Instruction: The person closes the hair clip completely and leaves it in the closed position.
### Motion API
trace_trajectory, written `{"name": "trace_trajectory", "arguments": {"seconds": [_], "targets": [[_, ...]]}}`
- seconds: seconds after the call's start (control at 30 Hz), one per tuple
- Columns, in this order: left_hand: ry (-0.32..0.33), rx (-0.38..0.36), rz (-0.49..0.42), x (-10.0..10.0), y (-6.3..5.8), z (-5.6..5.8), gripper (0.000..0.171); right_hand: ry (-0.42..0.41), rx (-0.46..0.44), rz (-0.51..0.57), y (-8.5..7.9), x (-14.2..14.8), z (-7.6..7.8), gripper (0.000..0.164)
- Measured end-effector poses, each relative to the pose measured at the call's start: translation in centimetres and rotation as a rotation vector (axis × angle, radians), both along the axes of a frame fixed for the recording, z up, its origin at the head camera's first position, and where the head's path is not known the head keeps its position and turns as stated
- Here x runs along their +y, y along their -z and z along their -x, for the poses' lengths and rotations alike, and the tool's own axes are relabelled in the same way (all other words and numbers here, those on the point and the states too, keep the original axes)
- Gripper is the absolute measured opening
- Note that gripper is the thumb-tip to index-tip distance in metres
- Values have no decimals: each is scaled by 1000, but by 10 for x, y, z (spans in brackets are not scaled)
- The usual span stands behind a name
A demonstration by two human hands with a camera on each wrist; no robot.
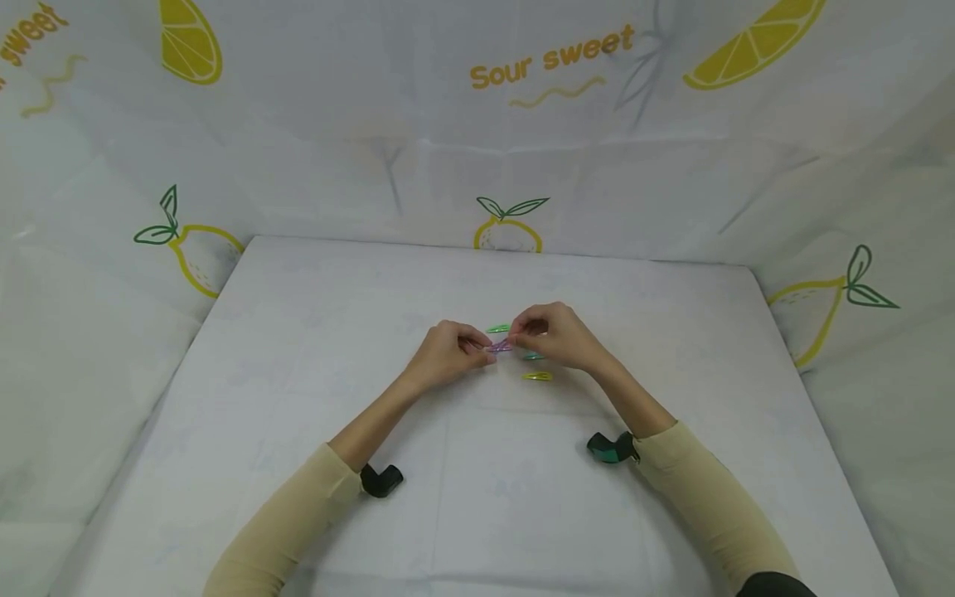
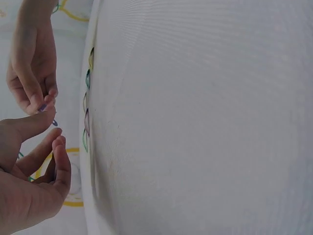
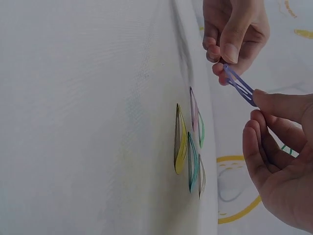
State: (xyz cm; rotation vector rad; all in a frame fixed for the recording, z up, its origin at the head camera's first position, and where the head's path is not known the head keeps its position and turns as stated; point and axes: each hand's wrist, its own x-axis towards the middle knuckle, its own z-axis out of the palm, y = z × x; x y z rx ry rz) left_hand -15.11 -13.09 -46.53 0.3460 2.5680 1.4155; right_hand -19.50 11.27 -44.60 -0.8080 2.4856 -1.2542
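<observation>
A purple snap hair clip (image 3: 239, 85) is held between my two hands, above the white tabletop. My right hand (image 1: 555, 336) pinches its wide end between thumb and index finger. At the narrow end are the thumb and fingertips of my left hand (image 1: 445, 358). The two strips of the clip stand apart there. More hair clips lie on the table below the hands: a yellow one (image 3: 181, 147), a teal one (image 3: 193, 164), a pinkish-purple one (image 3: 194, 110), a green one (image 3: 201, 128) and a pale greyish one (image 3: 202, 176). In the left wrist view my left thumb hides part of the held clip.
The white tabletop (image 1: 477, 497) extends around the hands. Behind and beside it hangs a white sheet (image 1: 321, 166) with lemon prints. Black wrist cameras (image 1: 382, 481) stick out below both forearms, over the table.
</observation>
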Motion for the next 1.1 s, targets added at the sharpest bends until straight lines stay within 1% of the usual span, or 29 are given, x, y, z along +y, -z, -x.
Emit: {"name": "trace_trajectory", "arguments": {"seconds": [0.2,0.33,0.5,0.83,1.1], "targets": [[11,35,9,-2,-3,1,22,26,26,20,-4,-2,-4,5],[5,66,-9,-3,-5,1,21,41,43,33,-7,-2,-6,5],[-10,95,-37,-3,-9,-1,18,61,33,46,-10,0,-9,5],[-29,165,-44,-2,-18,-7,14,81,10,112,-19,1,-17,9],[-34,210,-116,-2,-27,-12,12,90,-10,150,-24,5,-23,11]]}}
